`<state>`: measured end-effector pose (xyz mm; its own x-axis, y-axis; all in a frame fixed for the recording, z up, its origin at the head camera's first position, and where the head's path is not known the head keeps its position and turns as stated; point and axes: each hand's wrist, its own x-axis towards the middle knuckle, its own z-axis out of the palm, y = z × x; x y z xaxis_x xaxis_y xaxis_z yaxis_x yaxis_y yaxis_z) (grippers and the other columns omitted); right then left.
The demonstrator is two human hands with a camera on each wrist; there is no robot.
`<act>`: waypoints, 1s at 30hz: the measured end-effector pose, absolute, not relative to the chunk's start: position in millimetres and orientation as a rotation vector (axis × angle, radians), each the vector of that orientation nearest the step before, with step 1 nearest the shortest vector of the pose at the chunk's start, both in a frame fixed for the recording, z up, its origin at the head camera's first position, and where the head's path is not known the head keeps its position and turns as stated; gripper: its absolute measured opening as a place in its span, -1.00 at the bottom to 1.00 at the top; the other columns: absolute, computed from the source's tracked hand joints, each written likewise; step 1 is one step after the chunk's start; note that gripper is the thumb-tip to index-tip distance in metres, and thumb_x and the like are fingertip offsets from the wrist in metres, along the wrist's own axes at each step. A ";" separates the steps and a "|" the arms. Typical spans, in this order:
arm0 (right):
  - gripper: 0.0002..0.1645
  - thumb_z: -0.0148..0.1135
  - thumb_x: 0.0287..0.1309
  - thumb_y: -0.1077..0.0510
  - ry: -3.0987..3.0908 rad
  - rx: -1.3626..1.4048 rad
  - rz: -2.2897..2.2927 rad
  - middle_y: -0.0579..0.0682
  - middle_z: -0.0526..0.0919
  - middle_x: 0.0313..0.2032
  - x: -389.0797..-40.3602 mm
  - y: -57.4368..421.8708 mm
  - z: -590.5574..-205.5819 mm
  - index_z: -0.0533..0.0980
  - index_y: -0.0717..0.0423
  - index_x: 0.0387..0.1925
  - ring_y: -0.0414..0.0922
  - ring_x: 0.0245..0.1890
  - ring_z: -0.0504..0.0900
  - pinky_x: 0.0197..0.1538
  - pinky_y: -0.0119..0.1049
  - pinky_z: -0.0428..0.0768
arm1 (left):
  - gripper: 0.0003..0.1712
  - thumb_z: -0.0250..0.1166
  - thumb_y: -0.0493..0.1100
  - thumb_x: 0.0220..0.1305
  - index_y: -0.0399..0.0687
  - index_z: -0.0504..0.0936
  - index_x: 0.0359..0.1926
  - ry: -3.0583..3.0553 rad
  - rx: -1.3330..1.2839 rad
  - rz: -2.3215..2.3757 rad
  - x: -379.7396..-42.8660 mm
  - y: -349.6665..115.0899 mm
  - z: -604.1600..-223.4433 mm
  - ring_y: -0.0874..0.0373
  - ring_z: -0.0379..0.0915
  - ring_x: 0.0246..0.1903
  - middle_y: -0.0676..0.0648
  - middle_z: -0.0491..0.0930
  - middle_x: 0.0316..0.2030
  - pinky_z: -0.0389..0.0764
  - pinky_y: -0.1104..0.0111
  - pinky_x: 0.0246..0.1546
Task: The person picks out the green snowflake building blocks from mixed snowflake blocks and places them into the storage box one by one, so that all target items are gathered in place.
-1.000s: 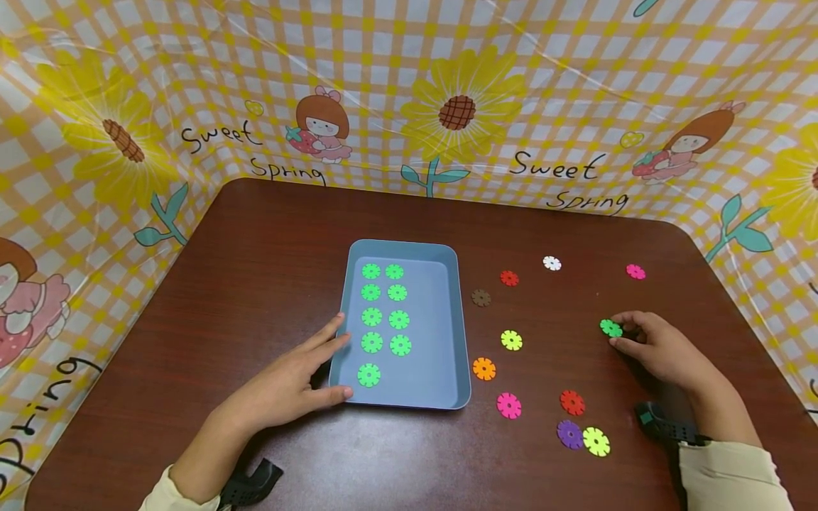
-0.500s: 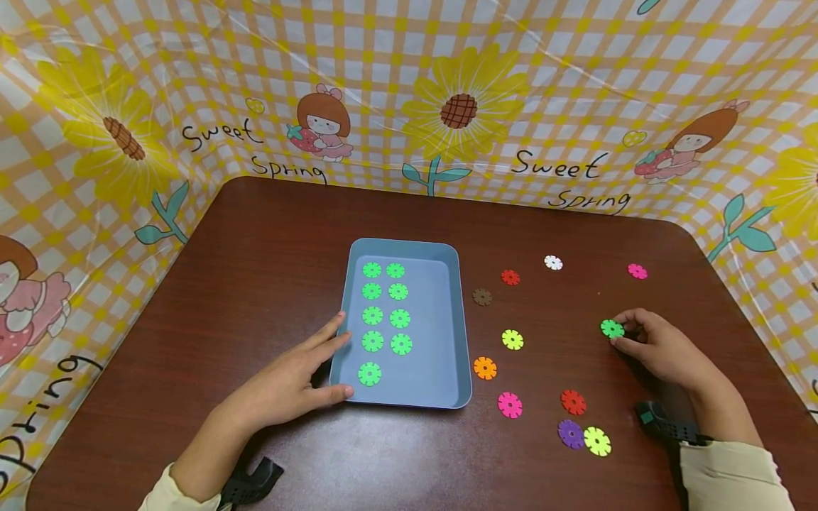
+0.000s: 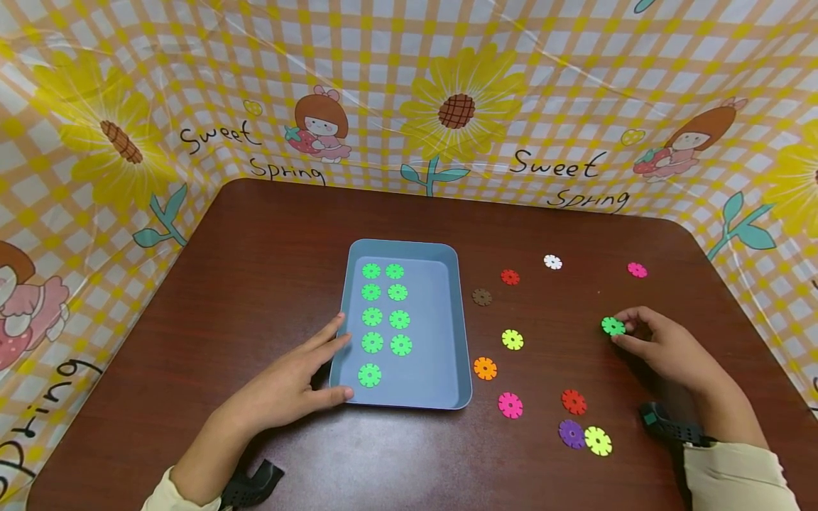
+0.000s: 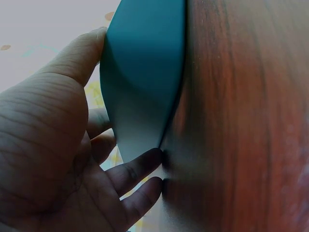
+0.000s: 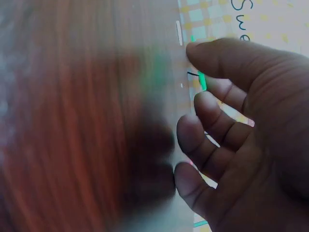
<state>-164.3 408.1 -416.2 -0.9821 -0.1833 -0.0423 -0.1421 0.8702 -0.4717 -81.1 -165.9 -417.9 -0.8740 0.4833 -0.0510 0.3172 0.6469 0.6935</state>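
A blue-grey rectangular tray point(image 3: 465, 341) sits mid-table in the head view. Several green interlocking discs, such as the nearest one point(image 3: 369, 375), lie flat inside in two columns on its left side. My left hand point(image 3: 281, 390) rests at the tray's left wall, fingers spread and thumb on the near-left corner; in the left wrist view the thumb touches the rim of the tray point(image 4: 145, 58). To the right, my right hand point(image 3: 667, 351) pinches another green interlocking disc point(image 3: 613, 326) between thumb and fingers. In the right wrist view, that disc point(image 5: 202, 81) shows only as a thin edge.
Right of the tray, loose discs are scattered on the brown table point(image 3: 268, 255): brown point(image 3: 482, 297), orange point(image 3: 485, 368), white point(image 3: 552, 262), purple point(image 3: 571, 433), and several red, pink and yellow ones. A checked, flower-printed cloth point(image 3: 383, 42) surrounds the table's far and side edges.
My right hand stays almost in place with the green disc, which has tilted and shifted very slightly. The left hand and the tray have not visibly moved.
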 end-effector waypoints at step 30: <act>-0.67 0.39 0.14 0.32 2.960 -0.629 -0.909 -0.08 0.55 -0.33 -159.8 352.4 -402.9 0.50 0.10 -0.07 -0.26 -0.35 0.46 -0.32 -0.50 0.43 | -0.04 0.32 0.28 0.25 -0.02 0.20 0.52 2.643 0.653 1.041 -80.9 -165.6 -417.2 0.08 -0.06 0.48 0.10 -0.18 0.57 0.22 -0.03 0.33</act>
